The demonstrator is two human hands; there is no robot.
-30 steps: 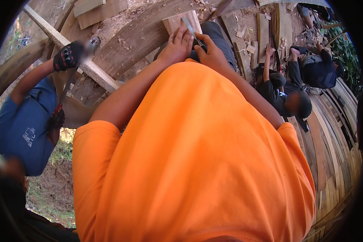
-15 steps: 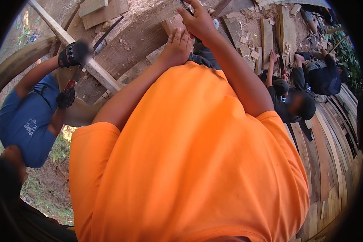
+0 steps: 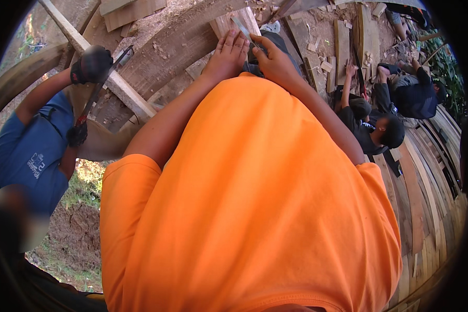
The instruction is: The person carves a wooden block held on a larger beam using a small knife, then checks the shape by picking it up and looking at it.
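Note:
At the top centre, my left hand [image 3: 228, 56] lies flat on a pale wooden board [image 3: 249, 18], its fingers stretched out. Beside it, my right hand [image 3: 271, 58] pinches a thin, flat, greyish strip-like tool [image 3: 239, 24]. That strip slants over the board, its far end pointing up and left. The part of it inside my fingers is hidden, and its exact kind is too small to make out. Dark cloth [image 3: 283, 44] shows just behind my right hand.
On the left, a person in a blue shirt [image 3: 28, 151] with black gloves holds a red-handled saw [image 3: 91, 101] against a long beam [image 3: 125, 93]. Several people in dark clothes [image 3: 372, 127] sit at right among planks [image 3: 366, 41]. More boards [image 3: 416, 197] line the lower right.
My right hand has come down and nearer, bringing the strip-like tool over the board. My left hand stays about where it was. The person at left has shifted the saw.

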